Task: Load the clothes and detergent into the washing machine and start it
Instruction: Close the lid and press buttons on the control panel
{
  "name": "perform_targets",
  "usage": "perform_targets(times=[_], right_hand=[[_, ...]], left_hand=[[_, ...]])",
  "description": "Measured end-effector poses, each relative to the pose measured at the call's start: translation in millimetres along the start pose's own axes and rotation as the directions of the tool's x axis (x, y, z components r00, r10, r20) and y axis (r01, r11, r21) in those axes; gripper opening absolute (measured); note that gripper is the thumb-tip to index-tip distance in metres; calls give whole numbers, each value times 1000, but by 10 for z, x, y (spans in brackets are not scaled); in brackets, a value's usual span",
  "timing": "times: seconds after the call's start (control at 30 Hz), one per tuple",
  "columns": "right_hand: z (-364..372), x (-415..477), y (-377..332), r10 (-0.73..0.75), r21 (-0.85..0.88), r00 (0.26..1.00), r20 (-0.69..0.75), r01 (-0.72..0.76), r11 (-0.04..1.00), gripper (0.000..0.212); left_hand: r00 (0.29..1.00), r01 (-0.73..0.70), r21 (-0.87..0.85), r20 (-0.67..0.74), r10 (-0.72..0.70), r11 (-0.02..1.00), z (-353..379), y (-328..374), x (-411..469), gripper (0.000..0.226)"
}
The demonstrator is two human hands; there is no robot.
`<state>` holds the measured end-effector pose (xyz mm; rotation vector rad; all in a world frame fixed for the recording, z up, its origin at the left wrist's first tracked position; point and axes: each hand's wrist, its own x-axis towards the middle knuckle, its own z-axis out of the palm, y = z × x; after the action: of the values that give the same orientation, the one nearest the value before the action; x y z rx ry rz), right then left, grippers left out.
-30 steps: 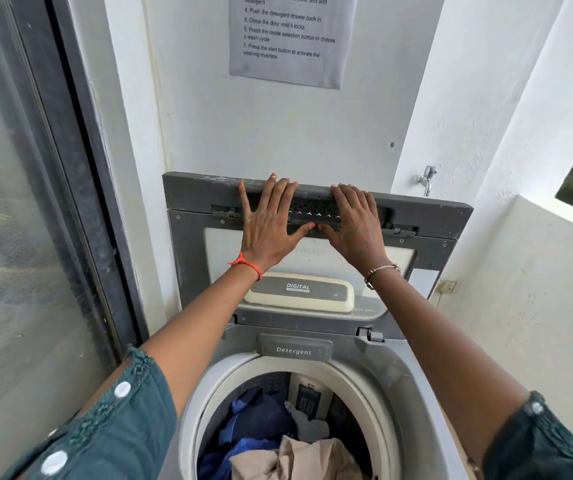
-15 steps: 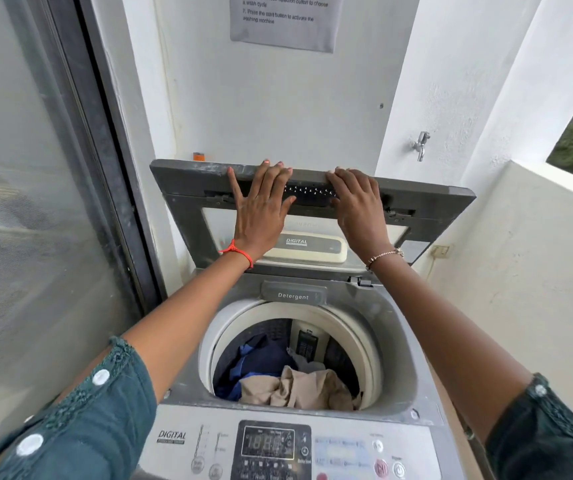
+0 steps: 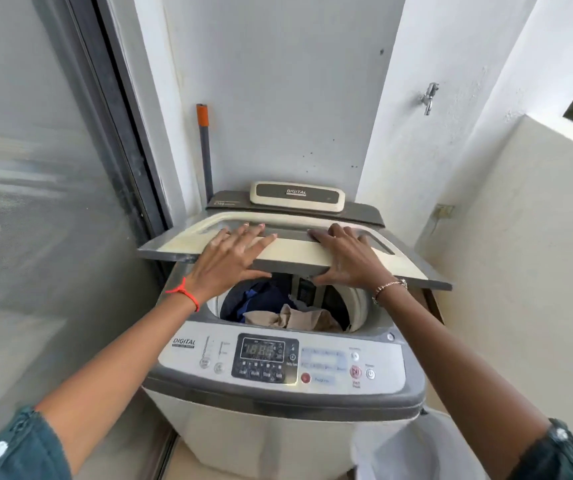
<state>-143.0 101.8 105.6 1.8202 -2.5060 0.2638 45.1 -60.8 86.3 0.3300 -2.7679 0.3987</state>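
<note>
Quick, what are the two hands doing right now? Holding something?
Left hand: open, flat on the washer lid, thumb under its front edge.
Right hand: open, flat on the lid, thumb under too.

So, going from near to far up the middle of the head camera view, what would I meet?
Control panel → clothes in the drum → half-lowered lid under the left hand and right hand → "Digital" badge → back wall.

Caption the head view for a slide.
Both hands, left hand and right hand, press on the half-lowered washing machine lid above the clothes in the drum.
</note>
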Motion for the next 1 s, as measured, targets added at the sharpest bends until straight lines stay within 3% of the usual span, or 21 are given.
perform_targets(times=[0.1,0.3,0.6,0.77,1.0], right_hand=[[278,-106,-44,10,32,997,77,-12,999,107],[696,-208,-38,25,149,972,235,-62,987,113],[917,-214,0,25,236,958,287,-96,967,105],[943,-230,-24,53,286,965,255,-128,950,85],[975,-270,-29,63,306,981,184,-118,945,78]], left_hand=[[978,49,-66,208,-34,997,200,73,-189,86],[931,38,-108,365,4,993,637,185,-422,81],[901,95,-241,433,19,966,847,203,-513,70],[893,139,-298,450,11,944,894,190,-504,57],[912,165,-305,409,-28,938,935,243,-515,57]])
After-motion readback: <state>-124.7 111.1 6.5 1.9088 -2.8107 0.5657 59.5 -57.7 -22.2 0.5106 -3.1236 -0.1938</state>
